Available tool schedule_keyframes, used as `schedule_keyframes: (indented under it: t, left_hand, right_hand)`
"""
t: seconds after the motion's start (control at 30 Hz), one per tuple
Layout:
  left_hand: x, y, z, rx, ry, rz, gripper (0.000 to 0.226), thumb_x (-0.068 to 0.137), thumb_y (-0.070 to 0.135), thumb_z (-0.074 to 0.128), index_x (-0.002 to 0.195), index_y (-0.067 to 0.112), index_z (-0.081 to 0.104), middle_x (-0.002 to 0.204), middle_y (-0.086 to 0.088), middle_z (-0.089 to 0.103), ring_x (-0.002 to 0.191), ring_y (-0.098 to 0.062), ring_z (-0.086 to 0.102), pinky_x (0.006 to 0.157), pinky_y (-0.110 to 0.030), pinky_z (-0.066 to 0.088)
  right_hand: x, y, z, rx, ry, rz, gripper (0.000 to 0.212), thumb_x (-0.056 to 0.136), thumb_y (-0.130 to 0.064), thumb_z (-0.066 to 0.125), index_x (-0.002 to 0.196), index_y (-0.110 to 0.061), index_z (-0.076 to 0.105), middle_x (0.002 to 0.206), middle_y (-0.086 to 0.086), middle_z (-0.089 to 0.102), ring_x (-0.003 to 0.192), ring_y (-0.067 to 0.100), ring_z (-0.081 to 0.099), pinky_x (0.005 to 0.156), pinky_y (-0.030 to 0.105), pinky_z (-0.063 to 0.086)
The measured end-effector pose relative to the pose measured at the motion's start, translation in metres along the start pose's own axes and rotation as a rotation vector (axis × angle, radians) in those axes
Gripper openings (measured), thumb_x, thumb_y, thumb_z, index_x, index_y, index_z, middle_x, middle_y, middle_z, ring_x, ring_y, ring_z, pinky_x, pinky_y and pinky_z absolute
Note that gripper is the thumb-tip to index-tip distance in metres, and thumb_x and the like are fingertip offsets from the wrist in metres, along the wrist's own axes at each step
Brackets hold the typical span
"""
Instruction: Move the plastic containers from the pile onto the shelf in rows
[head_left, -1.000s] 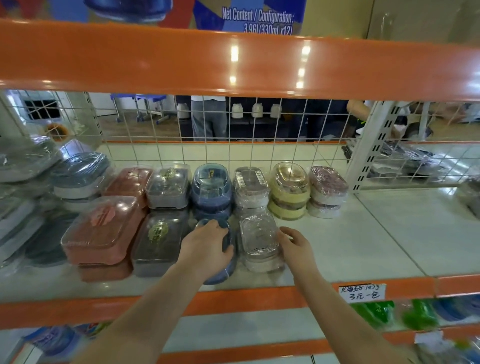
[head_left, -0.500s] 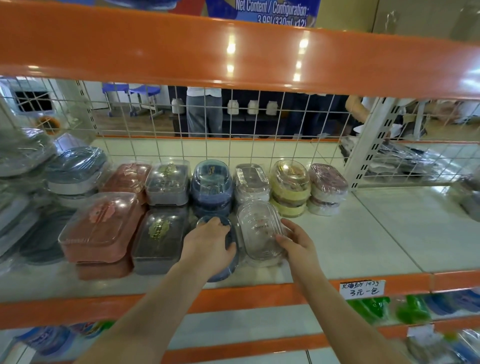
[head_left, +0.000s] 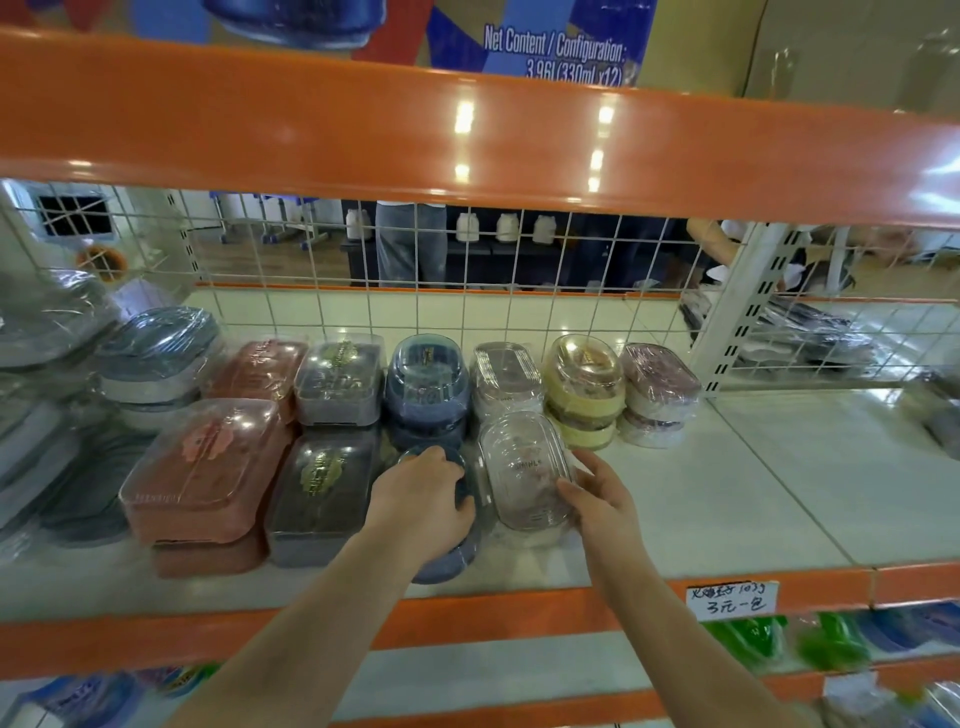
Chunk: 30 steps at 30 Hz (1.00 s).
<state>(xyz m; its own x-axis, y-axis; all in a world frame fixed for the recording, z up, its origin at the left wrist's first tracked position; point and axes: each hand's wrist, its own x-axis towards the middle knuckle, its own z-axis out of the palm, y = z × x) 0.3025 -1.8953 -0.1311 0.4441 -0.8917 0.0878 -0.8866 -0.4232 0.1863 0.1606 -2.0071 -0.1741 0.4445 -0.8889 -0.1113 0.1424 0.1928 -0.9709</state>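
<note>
A: While tilted in the front row, clear container (head_left: 524, 470) gripped at its right edge by right hand (head_left: 602, 499).
B: Set flat, square with dark blue container (head_left: 457, 519) under left hand (head_left: 421, 501) (fingers curled over it). Keep the shelf (head_left: 727, 499) row straight.

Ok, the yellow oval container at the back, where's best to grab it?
Grip the yellow oval container across its narrow sides just under the domed lid, coming from the front and above. Neighbours crowd both flanks, so likely slide it forward first.
</note>
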Motion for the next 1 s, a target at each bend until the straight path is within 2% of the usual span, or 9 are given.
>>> schedule_keyframes:
  t: [0.13, 0.3, 0.57, 0.63, 0.7, 0.77, 1.0]
  left_hand:
    - [0.006, 0.001, -0.005, -0.004, -0.039, -0.022, 0.026, 0.095, 0.037, 0.044, 0.101, 0.019, 0.062, 0.109, 0.002, 0.052, 0.1, -0.018, 0.053, 0.076, -0.028, 0.041]
    - [0.009, 0.001, -0.006, -0.016, -0.049, -0.046, 0.03, 0.095, 0.036, 0.045, 0.113, 0.02, 0.063, 0.114, 0.003, 0.053, 0.103, -0.018, 0.054, 0.081, -0.03, 0.044]
    - [0.01, 0.002, -0.006, -0.03, -0.06, -0.053, 0.032, 0.095, 0.036, 0.045, 0.118, 0.022, 0.061, 0.116, 0.004, 0.053, 0.105, -0.018, 0.053, 0.085, -0.03, 0.045]
    - [0.01, 0.003, -0.007, -0.026, -0.06, -0.057, 0.029, 0.095, 0.035, 0.045, 0.112, 0.021, 0.063, 0.114, 0.003, 0.054, 0.103, -0.018, 0.054, 0.082, -0.03, 0.044]
    - [0.011, 0.004, -0.007, -0.019, -0.047, -0.063, 0.022, 0.094, 0.035, 0.046, 0.093, 0.021, 0.062, 0.104, 0.004, 0.053, 0.093, -0.017, 0.054, 0.075, -0.029, 0.043]
    - [0.012, 0.006, -0.009, -0.013, -0.036, -0.075, 0.023, 0.093, 0.035, 0.047, 0.075, 0.022, 0.051, 0.091, 0.005, 0.049, 0.081, -0.015, 0.05, 0.069, -0.027, 0.039]
    - [0.011, 0.016, -0.012, 0.024, -0.036, -0.092, 0.031, 0.093, 0.032, 0.048, 0.064, 0.023, 0.042, 0.076, 0.007, 0.043, 0.075, -0.014, 0.048, 0.065, -0.027, 0.038]
  right_hand:
    - [-0.001, -0.006, 0.002, 0.023, 0.016, 0.004, 0.038, 0.092, 0.003, 0.051, 0.123, -0.018, 0.052, 0.106, 0.011, 0.064, 0.089, 0.02, 0.063, 0.069, 0.023, 0.052]
    - [-0.002, -0.007, 0.001, 0.063, 0.042, 0.019, 0.037, 0.092, 0.005, 0.048, 0.123, -0.012, 0.054, 0.102, 0.011, 0.065, 0.088, 0.021, 0.063, 0.072, 0.027, 0.05]
    - [0.0, -0.009, -0.005, 0.079, 0.044, 0.035, 0.032, 0.092, 0.005, 0.048, 0.118, -0.011, 0.057, 0.098, 0.008, 0.067, 0.085, 0.017, 0.064, 0.063, 0.018, 0.055]
    - [0.001, -0.011, -0.005, 0.076, 0.054, 0.037, 0.031, 0.093, 0.004, 0.048, 0.119, -0.011, 0.057, 0.099, 0.009, 0.067, 0.084, 0.016, 0.063, 0.062, 0.018, 0.053]
    - [0.002, -0.013, -0.006, 0.065, 0.065, 0.036, 0.031, 0.093, 0.003, 0.048, 0.119, -0.011, 0.056, 0.102, 0.011, 0.066, 0.085, 0.017, 0.062, 0.066, 0.021, 0.051]
    - [0.002, -0.014, -0.006, 0.051, 0.077, 0.035, 0.03, 0.094, 0.002, 0.048, 0.119, -0.011, 0.056, 0.101, 0.011, 0.065, 0.085, 0.017, 0.062, 0.068, 0.024, 0.048]
    - [-0.005, -0.016, -0.016, 0.049, 0.101, 0.034, 0.027, 0.094, 0.002, 0.047, 0.115, -0.011, 0.058, 0.091, 0.006, 0.066, 0.08, 0.014, 0.062, 0.06, 0.017, 0.051]
